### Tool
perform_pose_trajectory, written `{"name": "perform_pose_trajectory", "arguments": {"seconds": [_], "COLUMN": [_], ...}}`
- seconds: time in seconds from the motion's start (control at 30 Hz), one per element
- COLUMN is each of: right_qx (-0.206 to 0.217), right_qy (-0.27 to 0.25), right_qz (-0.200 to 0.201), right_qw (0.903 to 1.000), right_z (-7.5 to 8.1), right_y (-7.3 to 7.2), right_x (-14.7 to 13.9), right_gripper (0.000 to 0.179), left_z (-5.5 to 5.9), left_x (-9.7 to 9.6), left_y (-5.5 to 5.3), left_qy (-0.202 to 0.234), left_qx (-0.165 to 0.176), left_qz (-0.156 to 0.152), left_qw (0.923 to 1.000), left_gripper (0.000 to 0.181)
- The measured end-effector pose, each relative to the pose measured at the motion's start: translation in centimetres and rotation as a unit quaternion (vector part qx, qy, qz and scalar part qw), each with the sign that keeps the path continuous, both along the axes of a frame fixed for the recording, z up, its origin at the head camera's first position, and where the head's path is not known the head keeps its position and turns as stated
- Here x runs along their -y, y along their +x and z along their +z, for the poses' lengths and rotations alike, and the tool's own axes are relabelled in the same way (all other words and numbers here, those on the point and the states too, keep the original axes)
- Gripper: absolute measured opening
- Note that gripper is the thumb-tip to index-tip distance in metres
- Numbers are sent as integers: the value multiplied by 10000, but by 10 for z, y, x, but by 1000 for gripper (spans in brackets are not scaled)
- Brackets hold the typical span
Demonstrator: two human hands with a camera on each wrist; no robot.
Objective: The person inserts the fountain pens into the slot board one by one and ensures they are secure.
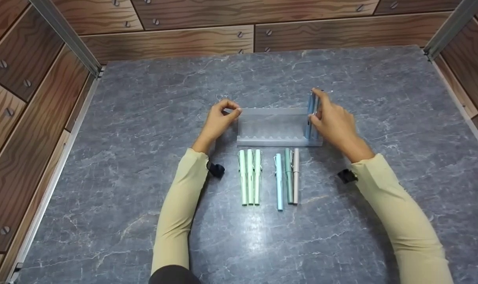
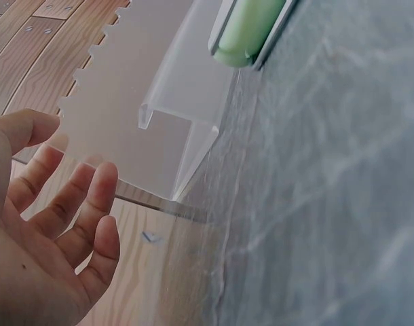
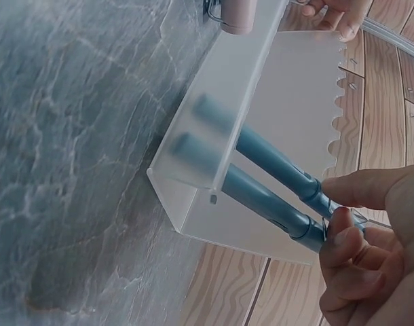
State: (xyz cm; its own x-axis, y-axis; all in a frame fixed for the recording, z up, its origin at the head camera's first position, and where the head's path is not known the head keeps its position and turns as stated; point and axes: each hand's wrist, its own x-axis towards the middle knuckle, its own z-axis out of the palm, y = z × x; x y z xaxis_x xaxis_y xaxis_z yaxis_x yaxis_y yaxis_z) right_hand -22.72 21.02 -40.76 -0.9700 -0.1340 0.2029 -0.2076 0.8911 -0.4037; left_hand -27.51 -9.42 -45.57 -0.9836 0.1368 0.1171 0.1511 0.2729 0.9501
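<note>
- With my left hand (image 1: 217,120), I'm pinching the clear rack (image 1: 270,122) at its upper left corner, around mid-frame.
- With my right hand (image 1: 337,122), right of centre, I'm pinching one blue pen (image 3: 275,163) near its cap.
- That pen and a second blue pen (image 3: 265,207) are standing in the rack's right end.
- Below, three light green pens (image 1: 250,177) are lying left of a light blue pen (image 1: 279,183), a dark green pen (image 1: 288,177) and a grey pen (image 1: 296,177).
</note>
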Motion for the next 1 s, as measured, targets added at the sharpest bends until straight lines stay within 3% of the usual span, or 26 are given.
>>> {"name": "perform_pose_trajectory", "arguments": {"seconds": [0.2,0.77,1.0], "right_qx": [80,-590,-133], "right_qy": [-97,-347,-523], "right_qz": [-53,221,385], "right_qw": [9999,9974,9978], "right_z": [0,-10,-15], "right_y": [-1,13,23], "right_x": [1,4,6], "right_gripper": [68,58,58], "left_z": [1,0,-1], "left_x": [0,0,1], "left_y": [0,-1,-1], "left_qy": [41,-18,-13], "left_qx": [-35,15,-71], "left_qz": [12,-57,-67], "left_qw": [10000,10000,10000], "left_gripper": [15,16,16]}}
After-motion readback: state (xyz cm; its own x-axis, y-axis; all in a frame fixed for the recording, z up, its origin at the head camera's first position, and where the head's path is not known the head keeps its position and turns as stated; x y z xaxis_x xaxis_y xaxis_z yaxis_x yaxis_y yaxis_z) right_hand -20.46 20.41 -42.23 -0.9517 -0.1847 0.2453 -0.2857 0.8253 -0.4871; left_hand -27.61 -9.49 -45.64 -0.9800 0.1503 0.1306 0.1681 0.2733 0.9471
